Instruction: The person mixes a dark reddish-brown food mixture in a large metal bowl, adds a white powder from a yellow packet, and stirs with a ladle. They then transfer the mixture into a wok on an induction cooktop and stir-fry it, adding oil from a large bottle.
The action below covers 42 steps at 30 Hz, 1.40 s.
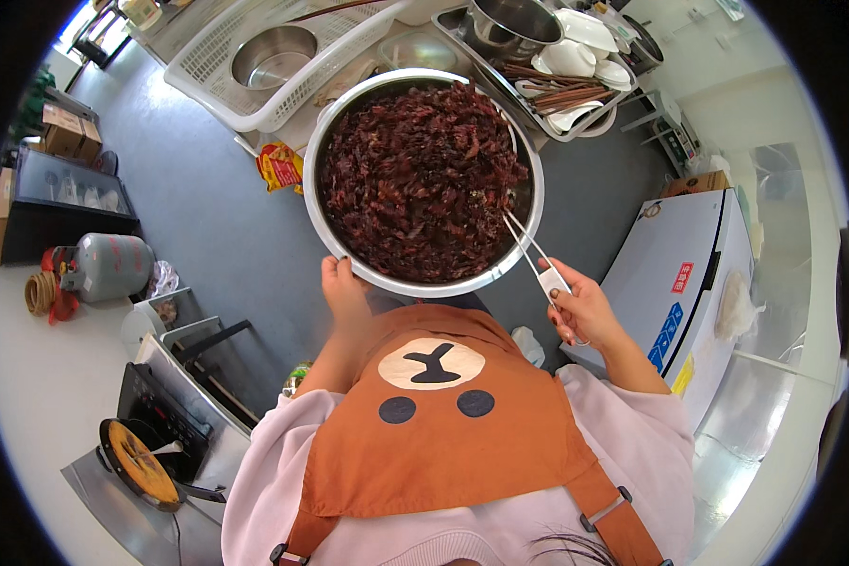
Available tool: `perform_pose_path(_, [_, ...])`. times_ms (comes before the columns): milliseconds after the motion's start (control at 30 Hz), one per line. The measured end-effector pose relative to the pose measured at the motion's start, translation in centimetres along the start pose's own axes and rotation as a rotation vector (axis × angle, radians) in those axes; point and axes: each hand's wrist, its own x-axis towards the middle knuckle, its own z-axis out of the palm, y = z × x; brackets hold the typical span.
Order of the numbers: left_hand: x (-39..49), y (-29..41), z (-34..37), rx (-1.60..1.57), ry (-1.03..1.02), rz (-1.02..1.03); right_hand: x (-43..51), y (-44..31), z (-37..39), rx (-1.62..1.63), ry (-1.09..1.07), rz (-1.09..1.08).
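Observation:
A large steel bowl holds a heap of dark red, shredded food, partly blurred. My left hand grips the bowl's near left rim, with the thumb on top and the other fingers hidden under it. My right hand holds the white grip of metal tongs to the right of the bowl. The tips of the tongs reach into the food at the bowl's right side and are partly hidden there.
Beyond the bowl stand a white plastic basket with a steel pot and a metal tray with dishes and chopsticks. A white chest freezer is at right. At left are a gas cylinder and a pan of orange-yellow food.

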Motion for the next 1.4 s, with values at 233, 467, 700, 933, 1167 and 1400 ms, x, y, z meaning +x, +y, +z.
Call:
perform_pose_path(233, [-0.9, 1.3, -1.6, 0.088, -0.311, -0.428, 0.2, 1.9, -0.6, -0.937, 0.462, -0.588])
perform_pose_path(467, [14.3, 5.3, -1.2, 0.312, -0.191, -0.07, 0.7, 2.1, -1.1, -1.452, 0.733, -0.643])
perform_pose_path(700, [15.9, 5.4, 2.6, 0.247, -0.193, 0.253, 1.5, 1.7, 0.3, -1.609, 0.706, -0.201])
perform_pose_path(933, [8.6, 5.7, 5.3, 0.118, -0.006, 0.355, -2.6, 2.3, 3.4, -0.653, 0.373, 0.222])
perform_pose_path(1167, [6.8, 6.0, 5.7, 0.118, -0.041, 0.275, -2.1, 2.7, 3.3, 0.118, 0.076, 0.248])
perform_pose_path(1400, [6.3, 5.4, 4.3, 0.102, -0.039, 0.318, 1.6, 4.2, 1.6, 0.401, -0.109, 0.215])
